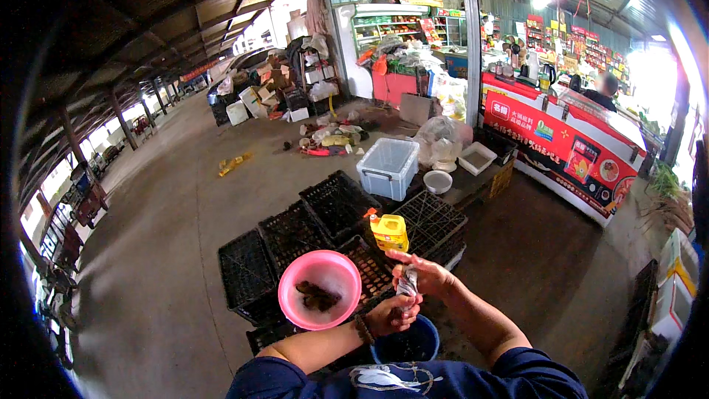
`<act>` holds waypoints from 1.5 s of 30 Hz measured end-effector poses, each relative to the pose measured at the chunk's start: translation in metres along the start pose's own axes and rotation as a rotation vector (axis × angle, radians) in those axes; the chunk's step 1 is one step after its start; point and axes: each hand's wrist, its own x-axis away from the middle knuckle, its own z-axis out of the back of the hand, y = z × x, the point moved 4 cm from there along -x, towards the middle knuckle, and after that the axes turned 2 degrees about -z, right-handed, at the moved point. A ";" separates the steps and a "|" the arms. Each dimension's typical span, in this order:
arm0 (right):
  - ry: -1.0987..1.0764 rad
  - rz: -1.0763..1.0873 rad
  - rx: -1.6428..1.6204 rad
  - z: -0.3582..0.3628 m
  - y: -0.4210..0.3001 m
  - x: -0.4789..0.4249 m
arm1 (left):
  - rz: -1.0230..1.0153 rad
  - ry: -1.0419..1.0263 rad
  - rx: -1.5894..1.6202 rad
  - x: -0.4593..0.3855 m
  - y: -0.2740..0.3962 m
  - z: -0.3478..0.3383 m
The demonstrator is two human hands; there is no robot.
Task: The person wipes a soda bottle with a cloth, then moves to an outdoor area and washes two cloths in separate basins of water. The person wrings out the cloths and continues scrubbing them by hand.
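Observation:
A wet greyish cloth (pixel 408 281) is twisted between my two hands. Its lower end is gripped in the curled fingers of my left hand (pixel 394 313), which has a beaded bracelet at the wrist. Around the upper end is my right hand (pixel 425 275), its index finger stretched out. Beneath them is a blue bucket (pixel 435 338) with a dark inside. To the left, a pink basin (pixel 287 303) holds foamy, whitish water and a dark wet clump (pixel 318 295), perhaps cloth. Just beyond my right hand stands a yellow jug (pixel 390 233) with an orange-red pump top.
Black plastic crates (pixel 293 227) support the basin and jug. Farther off are a clear lidded tub (pixel 389 169), a white bowl (pixel 437 182) and a white tray (pixel 477 158). A red-fronted counter (pixel 559 149) stands right, with a person (pixel 602 91) behind it. Rubbish (pixel 332 136) litters the concrete floor.

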 end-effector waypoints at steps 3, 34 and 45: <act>-0.459 0.100 -0.079 -0.047 -0.026 -0.017 | -0.004 -0.124 0.083 -0.004 0.006 -0.056; 0.664 0.075 1.002 -0.012 0.026 0.014 | 0.229 0.350 -0.400 -0.021 -0.056 0.074; 0.856 0.130 1.016 0.039 0.065 0.008 | -0.063 0.453 -1.061 -0.044 -0.096 0.232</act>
